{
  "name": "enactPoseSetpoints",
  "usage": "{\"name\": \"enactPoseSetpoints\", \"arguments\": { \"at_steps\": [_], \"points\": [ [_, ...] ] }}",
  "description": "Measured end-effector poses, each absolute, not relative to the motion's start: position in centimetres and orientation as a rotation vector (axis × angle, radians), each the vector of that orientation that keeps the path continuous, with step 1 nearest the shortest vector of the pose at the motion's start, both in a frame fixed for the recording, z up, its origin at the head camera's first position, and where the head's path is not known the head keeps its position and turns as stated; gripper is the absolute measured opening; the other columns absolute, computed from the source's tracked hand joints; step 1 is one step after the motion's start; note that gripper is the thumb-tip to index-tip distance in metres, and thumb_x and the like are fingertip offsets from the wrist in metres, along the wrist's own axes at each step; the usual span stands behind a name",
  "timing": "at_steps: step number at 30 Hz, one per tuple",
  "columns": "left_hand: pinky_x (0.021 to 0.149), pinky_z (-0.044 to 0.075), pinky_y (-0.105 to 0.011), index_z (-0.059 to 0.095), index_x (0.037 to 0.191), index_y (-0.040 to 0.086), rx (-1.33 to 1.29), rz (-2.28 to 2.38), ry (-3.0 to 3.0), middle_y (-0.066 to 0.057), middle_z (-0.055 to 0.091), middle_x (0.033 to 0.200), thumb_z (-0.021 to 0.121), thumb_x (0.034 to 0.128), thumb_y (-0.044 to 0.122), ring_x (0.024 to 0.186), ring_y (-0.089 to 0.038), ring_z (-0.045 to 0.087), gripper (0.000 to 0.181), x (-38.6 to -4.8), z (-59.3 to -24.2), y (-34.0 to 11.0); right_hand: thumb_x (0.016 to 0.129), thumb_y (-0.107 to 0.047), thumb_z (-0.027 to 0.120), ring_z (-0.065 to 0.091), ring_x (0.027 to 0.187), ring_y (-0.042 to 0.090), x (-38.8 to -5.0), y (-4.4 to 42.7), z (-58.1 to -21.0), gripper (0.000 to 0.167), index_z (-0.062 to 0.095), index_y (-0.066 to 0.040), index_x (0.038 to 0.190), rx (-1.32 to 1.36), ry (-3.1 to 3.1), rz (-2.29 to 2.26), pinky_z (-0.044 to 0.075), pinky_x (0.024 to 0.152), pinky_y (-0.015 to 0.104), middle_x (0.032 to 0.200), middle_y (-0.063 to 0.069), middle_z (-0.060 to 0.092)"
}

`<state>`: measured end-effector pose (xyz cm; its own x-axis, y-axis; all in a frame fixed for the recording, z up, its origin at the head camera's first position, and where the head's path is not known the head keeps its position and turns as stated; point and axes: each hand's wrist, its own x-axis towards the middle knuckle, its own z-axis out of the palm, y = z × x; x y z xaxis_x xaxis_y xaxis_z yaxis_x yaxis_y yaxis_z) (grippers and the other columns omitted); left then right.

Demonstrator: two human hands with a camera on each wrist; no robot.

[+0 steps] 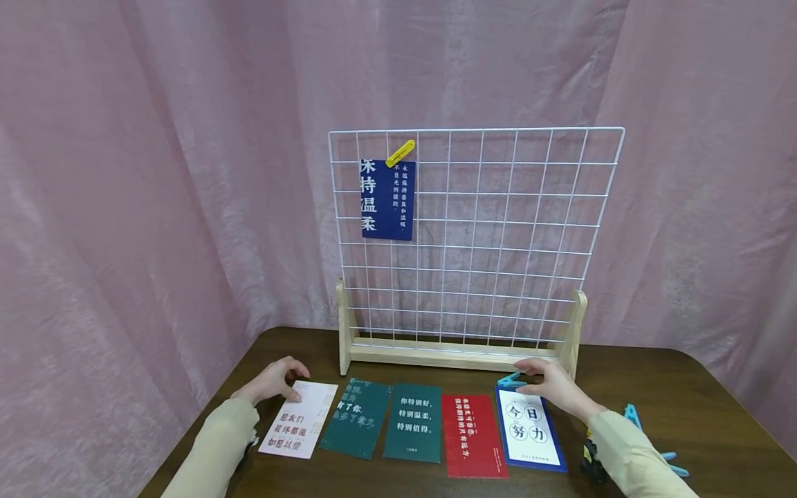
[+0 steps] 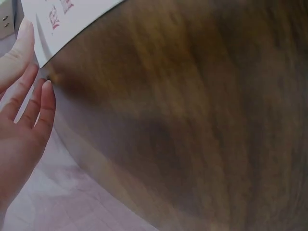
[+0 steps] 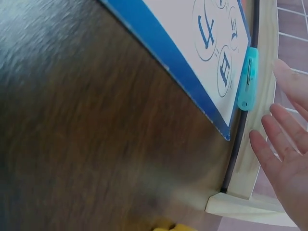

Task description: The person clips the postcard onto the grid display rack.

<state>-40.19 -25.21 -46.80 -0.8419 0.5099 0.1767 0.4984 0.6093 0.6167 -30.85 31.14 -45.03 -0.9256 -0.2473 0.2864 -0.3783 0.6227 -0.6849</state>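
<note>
My left hand (image 1: 272,380) is at the upper left corner of a white card (image 1: 299,418) with red print, its thumb close to the card's edge. In the left wrist view the fingers are loosely extended beside the card (image 2: 72,21), and contact is hard to tell. My right hand (image 1: 553,389) hovers at the top of a blue-bordered white card (image 1: 529,432). A light-blue clothespin (image 3: 248,79) lies at that card's top edge. The right wrist view has the right fingers spread, apart from the clothespin, with nothing between them.
Two green cards (image 1: 358,418) and a red card (image 1: 474,436) lie between the hands. Behind stands a white wire grid (image 1: 476,129) on a wooden base (image 1: 436,355). A yellow clothespin (image 1: 400,153) holds a blue card (image 1: 387,207) there. More blue clothespins (image 1: 632,416) lie at right.
</note>
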Motion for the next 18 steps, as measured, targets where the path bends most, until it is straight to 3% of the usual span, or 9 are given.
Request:
{"name": "enactPoseSetpoints", "arguments": {
  "at_steps": [18],
  "points": [
    [0.065,0.038,-0.031,0.057,0.078,0.004,0.983,0.959,2.884,-0.005,0.043,0.078,0.084,0.0498,-0.001,0.073,-0.023,0.044,0.040,-40.37,-47.18,-25.25,0.074,-0.002,0.072,0.051,0.100,0.037,-31.90,31.32,-45.59,0.036,0.061,0.000,0.109,0.505,-2.756,1.113,0.038,0.085,0.053,0.105,0.014,0.059]
  ]
}}
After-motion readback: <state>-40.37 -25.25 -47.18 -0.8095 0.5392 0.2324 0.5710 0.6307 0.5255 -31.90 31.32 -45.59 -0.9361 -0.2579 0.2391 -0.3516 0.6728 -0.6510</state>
